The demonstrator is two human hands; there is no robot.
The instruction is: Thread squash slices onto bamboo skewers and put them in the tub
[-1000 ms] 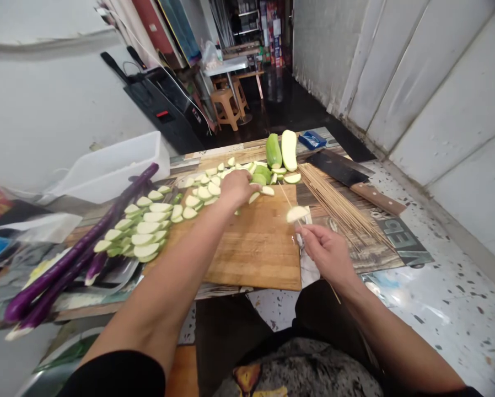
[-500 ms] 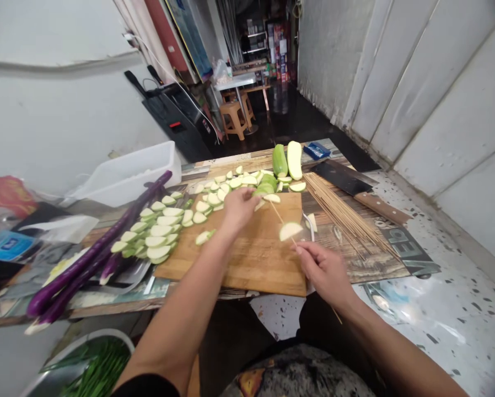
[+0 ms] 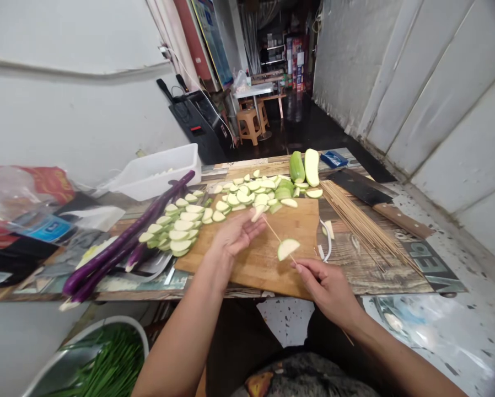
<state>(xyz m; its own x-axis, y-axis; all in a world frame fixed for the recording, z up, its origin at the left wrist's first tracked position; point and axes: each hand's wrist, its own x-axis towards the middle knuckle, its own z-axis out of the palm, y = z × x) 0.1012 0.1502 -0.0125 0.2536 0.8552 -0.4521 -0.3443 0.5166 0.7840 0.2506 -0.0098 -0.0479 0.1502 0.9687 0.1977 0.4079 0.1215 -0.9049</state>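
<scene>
Partly visible skewer (image 3: pixel 273 229) (in right hand (image 3: pixel 329 288))

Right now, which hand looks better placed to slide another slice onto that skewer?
Probably the left hand: it holds a loose zucchini slice close to the tip of the skewer. The right hand grips the skewer below the threaded zucchini slice.

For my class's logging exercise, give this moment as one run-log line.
left hand: pinching pale slice near tip of skewer | right hand: holding skewer | on skewer: one threaded slice | below: cutting board
</scene>
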